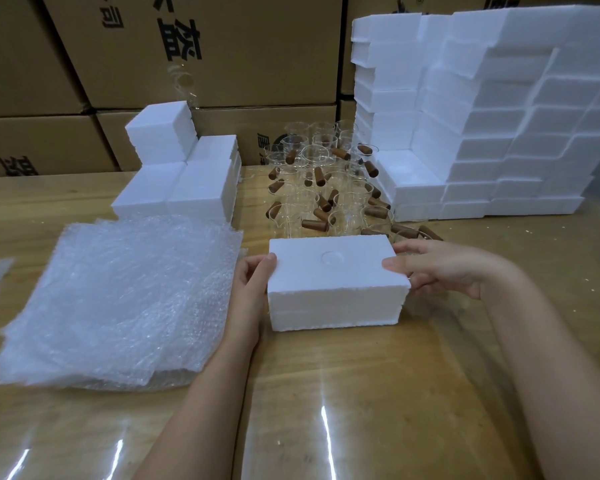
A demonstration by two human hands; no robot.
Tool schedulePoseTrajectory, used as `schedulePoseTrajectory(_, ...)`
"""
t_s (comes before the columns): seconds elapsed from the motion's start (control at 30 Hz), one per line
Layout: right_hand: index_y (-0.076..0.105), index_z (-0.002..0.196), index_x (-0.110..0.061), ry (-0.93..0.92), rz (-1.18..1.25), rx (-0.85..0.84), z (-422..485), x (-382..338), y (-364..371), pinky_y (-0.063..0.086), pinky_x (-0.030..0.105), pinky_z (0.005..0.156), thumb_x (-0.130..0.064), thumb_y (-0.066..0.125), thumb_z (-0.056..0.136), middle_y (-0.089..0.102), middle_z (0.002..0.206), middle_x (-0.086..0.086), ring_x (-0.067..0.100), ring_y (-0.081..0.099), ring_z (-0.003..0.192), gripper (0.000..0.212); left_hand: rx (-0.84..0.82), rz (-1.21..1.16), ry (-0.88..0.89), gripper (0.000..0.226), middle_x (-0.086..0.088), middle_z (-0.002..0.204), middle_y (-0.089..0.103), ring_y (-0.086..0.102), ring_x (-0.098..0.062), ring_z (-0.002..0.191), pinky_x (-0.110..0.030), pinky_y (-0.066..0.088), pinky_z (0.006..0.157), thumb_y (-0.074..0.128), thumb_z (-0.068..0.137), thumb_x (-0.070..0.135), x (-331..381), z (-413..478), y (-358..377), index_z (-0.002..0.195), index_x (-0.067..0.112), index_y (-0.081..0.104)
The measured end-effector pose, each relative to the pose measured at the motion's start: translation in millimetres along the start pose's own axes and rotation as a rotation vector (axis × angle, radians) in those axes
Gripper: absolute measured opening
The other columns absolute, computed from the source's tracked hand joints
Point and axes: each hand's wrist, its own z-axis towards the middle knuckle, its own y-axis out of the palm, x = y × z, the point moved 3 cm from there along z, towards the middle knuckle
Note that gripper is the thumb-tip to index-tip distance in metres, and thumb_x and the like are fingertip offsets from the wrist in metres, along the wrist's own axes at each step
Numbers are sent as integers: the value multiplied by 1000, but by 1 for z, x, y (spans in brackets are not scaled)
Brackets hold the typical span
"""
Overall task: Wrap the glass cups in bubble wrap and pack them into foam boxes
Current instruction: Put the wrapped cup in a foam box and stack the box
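Head view: left hand (253,284) and right hand (440,268) hold the foam box (333,285) by its short ends, each grip curled round (looks light, stiff, crumbly, so squeeze gently).

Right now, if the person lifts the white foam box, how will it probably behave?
The foam box probably lifts stiff and light: it is a thick white foam block. Its rough, crumbly edges suggest that a hard squeeze may dent it. The left hand and right hand hold opposite ends, so it should stay level.
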Motion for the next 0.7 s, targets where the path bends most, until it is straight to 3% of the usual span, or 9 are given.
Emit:
schedulePoseTrajectory(0.13, 56, 113, -37, 13, -16, -13, 1, 2, -1, 52, 28, 75, -60, 77, 48, 74, 100, 0, 15, 72, 85, 72, -7, 0, -6, 17, -1, 101, 64, 59, -11, 88, -22, 43, 69, 59, 91, 29, 1, -1, 0, 98, 14, 61)
schedulePoseTrajectory(0.3, 61, 110, -37, 23, 10, 20, 3, 5, -1, 56, 35, 82, -57, 79, 48, 74, 99, 0, 19, 72, 86, 67, -9, 12, 5, 15, 2, 98, 62, 58, -8, 85, -21, 43, 69, 59, 91, 25, 3, -1, 1, 96, 12, 60)
schedulePoseTrajectory(0.47, 58, 106, -37, 40, 37, 15, 1, 6, 1, 58, 28, 65, -48, 74, 72, 75, 97, 1, 21, 73, 84, 39, 9, 18, -15, 14, 8, 94, 64, 59, -4, 82, -20, 43, 67, 59, 90, 27, 3, -1, 1, 98, 17, 62)
schedulePoseTrajectory(0.7, 63, 108, -25, 59, 48, 59, -1, 8, 5, 60, 33, 70, -46, 70, 79, 75, 97, 5, 23, 73, 84, 37, 15, 23, -37, 18, 7, 99, 65, 60, -9, 92, -22, 43, 71, 59, 90, 28, 4, -3, 1, 101, 15, 63)
